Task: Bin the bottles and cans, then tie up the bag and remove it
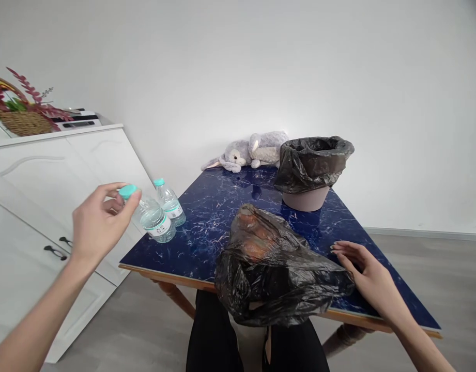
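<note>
At the left edge of the table, my left hand [104, 219] pinches the turquoise cap of a clear plastic water bottle [157, 219] between thumb and fingers. The bottle has a white label and leans in the view. A second water bottle [170, 201] with the same cap stands right behind it. On the table's right side rests my right hand [365, 276], its fingers loosely bent and apart, beside the end of a black plastic bag [276, 268]. Orange-brown contents show through the thin bag, which hangs over the front edge; their kind is unclear.
A bin [307, 199] lined with a black bag stands at the back right of the blue marbled table [201, 232]. Behind lies a grey plush rabbit [257, 150]. To the left is a white cabinet [63, 191] bearing a flower basket [24, 121].
</note>
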Motion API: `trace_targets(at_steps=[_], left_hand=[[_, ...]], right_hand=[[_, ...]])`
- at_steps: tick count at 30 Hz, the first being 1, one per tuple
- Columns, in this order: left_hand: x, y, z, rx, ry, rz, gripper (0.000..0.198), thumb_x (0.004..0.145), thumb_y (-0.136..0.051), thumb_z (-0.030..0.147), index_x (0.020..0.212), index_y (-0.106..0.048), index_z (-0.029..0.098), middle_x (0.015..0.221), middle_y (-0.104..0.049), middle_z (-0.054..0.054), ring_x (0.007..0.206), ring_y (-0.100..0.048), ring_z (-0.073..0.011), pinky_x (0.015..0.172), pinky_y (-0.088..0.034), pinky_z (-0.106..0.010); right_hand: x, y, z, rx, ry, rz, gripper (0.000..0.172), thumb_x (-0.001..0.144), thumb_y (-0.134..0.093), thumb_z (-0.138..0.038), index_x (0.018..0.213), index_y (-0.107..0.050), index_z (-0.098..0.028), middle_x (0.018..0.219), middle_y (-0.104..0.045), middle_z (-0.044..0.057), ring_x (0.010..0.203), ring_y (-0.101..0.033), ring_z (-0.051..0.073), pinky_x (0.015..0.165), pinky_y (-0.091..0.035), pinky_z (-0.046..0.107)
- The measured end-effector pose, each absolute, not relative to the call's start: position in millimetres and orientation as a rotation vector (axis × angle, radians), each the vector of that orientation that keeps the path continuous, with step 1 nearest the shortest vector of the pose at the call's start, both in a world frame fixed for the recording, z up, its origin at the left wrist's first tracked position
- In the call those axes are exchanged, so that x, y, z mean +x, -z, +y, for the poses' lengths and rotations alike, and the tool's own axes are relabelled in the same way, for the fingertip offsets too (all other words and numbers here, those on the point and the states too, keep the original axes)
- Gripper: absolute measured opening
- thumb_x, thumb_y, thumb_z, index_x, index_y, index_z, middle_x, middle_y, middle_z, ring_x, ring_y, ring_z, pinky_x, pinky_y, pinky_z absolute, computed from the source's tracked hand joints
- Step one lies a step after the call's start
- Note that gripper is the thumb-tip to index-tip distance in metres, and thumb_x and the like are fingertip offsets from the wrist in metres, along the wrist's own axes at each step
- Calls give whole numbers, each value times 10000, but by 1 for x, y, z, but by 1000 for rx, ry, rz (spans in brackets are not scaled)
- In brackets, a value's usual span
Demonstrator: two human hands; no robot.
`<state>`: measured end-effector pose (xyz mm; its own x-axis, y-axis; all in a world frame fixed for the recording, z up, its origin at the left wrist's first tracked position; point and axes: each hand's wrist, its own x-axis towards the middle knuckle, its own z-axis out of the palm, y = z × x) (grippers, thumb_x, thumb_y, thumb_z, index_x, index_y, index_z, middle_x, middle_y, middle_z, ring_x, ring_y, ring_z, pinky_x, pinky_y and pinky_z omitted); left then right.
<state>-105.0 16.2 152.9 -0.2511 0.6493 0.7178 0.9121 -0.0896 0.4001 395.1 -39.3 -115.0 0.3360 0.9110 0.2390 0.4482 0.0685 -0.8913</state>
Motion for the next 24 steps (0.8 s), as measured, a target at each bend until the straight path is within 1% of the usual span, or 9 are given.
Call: trace_targets(at_steps=[4, 8, 12, 15, 18, 19, 21, 23, 24], left_hand=[[-134, -139, 50, -1766, 1105, -1970, 417, 891, -733, 459, 1213, -713, 194, 821, -596, 71, 711, -624, -103, 792, -492, -227], [-149, -123, 69, -1744, 1130, -1999, 413, 909, -728, 447, 1199, -702, 154, 836, -596, 64, 697, -593, -98, 753, -474, -208], [-153, -113, 79, -1774, 1132, -2028, 438, 934, -681, 484, 1208, -689, 143, 854, -616, 61, 711, -594, -107, 774, -481, -218], [-159, -109, 90, -1751, 1127, -2059, 464, 933, -659, 511, 1214, -681, 143, 850, -630, 50, 732, -610, -131, 795, -489, -243], [-170, -103, 101, -1717, 1107, -2093, 451, 908, -663, 500, 1192, -677, 149, 814, -628, 25, 765, -627, -178, 826, -500, -294], [-172, -101, 103, -1714, 1101, -2093, 475, 896, -672, 504, 1215, -666, 152, 808, -624, 21, 773, -630, -191, 838, -502, -313], [-171, -95, 99, -1689, 1133, -2034, 593, 871, -698, 515, 1329, -602, 150, 814, -607, 24, 765, -630, -200, 844, -507, -339], [-156, -88, 82, -1648, 1249, -1900, 685, 879, -696, 492, 1431, -501, 136, 832, -579, 32, 712, -604, -178, 789, -511, -333], [-143, -84, 68, -1628, 1324, -1816, 657, 897, -680, 466, 1429, -487, 133, 833, -564, 35, 671, -580, -160, 742, -507, -319]], right_hand=[[395, 115, -39, -1546, -570, -1264, 536, 930, -604, -689, 1256, -633, -265, 1261, -764, 117, 1187, -730, 326, 1084, -575, 508], [396, 120, -37, -1520, -567, -1252, 547, 924, -611, -701, 1256, -629, -267, 1237, -772, 115, 1179, -737, 326, 1092, -575, 509], [397, 123, -37, -1519, -560, -1273, 526, 932, -608, -694, 1254, -630, -279, 1237, -775, 104, 1181, -738, 327, 1103, -570, 520], [397, 122, -37, -1515, -544, -1286, 527, 938, -605, -692, 1249, -634, -267, 1231, -775, 122, 1175, -739, 340, 1090, -579, 531], [397, 122, -37, -1499, -528, -1286, 532, 944, -607, -687, 1253, -634, -255, 1231, -771, 140, 1169, -740, 345, 1090, -579, 534], [397, 122, -37, -1498, -532, -1282, 532, 944, -609, -683, 1257, -632, -253, 1237, -769, 141, 1173, -738, 345, 1098, -572, 538], [398, 123, -37, -1508, -550, -1272, 524, 946, -613, -671, 1264, -630, -256, 1249, -764, 136, 1186, -730, 342, 1119, -553, 547], [398, 123, -37, -1519, -566, -1273, 504, 952, -613, -654, 1271, -627, -264, 1258, -762, 124, 1198, -723, 333, 1143, -531, 551], [398, 123, -37, -1521, -568, -1275, 496, 955, -612, -648, 1273, -626, -267, 1261, -761, 120, 1200, -721, 329, 1150, -525, 549]])
